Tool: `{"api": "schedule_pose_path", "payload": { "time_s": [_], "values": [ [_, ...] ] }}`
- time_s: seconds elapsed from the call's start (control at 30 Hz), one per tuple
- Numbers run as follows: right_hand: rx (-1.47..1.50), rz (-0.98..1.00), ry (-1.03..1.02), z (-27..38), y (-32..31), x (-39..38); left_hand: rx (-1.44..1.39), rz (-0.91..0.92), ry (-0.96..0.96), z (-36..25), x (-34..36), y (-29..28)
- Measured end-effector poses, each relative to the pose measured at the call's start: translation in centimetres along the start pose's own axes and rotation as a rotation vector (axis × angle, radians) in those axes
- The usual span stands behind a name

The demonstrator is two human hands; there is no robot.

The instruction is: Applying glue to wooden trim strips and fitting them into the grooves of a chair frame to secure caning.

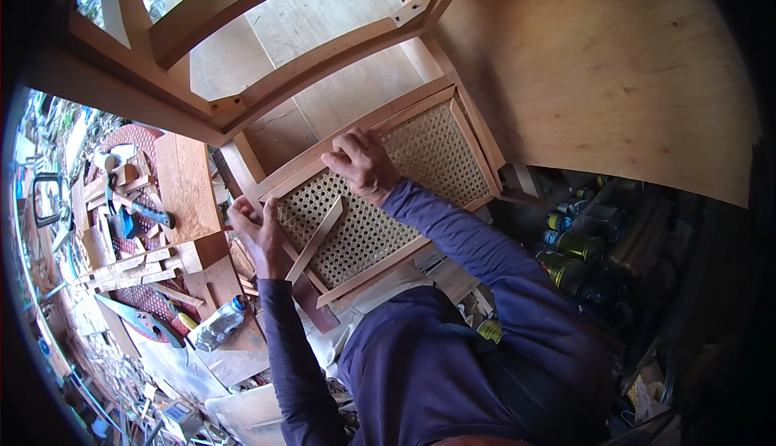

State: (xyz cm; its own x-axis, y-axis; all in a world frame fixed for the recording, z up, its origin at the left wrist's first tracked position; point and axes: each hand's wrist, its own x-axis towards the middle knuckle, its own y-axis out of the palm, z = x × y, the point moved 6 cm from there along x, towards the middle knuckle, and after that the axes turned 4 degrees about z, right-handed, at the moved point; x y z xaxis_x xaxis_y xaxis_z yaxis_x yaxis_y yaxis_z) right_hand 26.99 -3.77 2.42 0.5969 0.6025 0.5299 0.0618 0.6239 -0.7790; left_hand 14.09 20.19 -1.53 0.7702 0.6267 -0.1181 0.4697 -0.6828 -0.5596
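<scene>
A wooden-framed panel of woven cane [404, 224] lies tilted against a larger wooden cabinet frame [323, 54], in front of me. My right hand [361, 164] rests at the panel's upper rail with its fingers curled in; whatever they grip, if anything, is hidden. Beside the panel's left corner is my left hand [260, 234], its thumb held apart from half-bent fingers and nothing visible between them. A thin wooden strip [317, 237] lies slantwise across the cane, its lower end near my left wrist.
At left, a wooden bench holds a hammer [137, 203], offcuts, a handsaw [141, 321] and a clear plastic bottle [217, 325]. A large plywood sheet [606, 74] rises at right. Beneath it stand several cans [574, 244] in shadow.
</scene>
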Motion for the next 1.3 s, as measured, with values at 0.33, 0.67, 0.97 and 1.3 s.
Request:
{"api": "schedule_pose_path", "payload": {
  "time_s": [0.33,0.67,0.97,1.3],
  "values": [
    [0.064,-0.041,-0.109,0.0,0.3,-0.3,0.492,0.181,0.783,-11.0,-0.8,7.1],
    [-0.101,-0.203,0.123,-10.2,-4.5,-0.4,0.477,0.127,0.811,-10.7,-0.7,8.3],
    [-0.011,-0.168,0.315,-14.4,-3.6,2.3,0.529,0.145,0.773,-10.3,-0.7,8.6],
    [-0.040,-0.173,0.372,-14.8,-1.7,2.2,0.548,0.138,0.771,-8.1,-0.4,8.2]
  ]
}}
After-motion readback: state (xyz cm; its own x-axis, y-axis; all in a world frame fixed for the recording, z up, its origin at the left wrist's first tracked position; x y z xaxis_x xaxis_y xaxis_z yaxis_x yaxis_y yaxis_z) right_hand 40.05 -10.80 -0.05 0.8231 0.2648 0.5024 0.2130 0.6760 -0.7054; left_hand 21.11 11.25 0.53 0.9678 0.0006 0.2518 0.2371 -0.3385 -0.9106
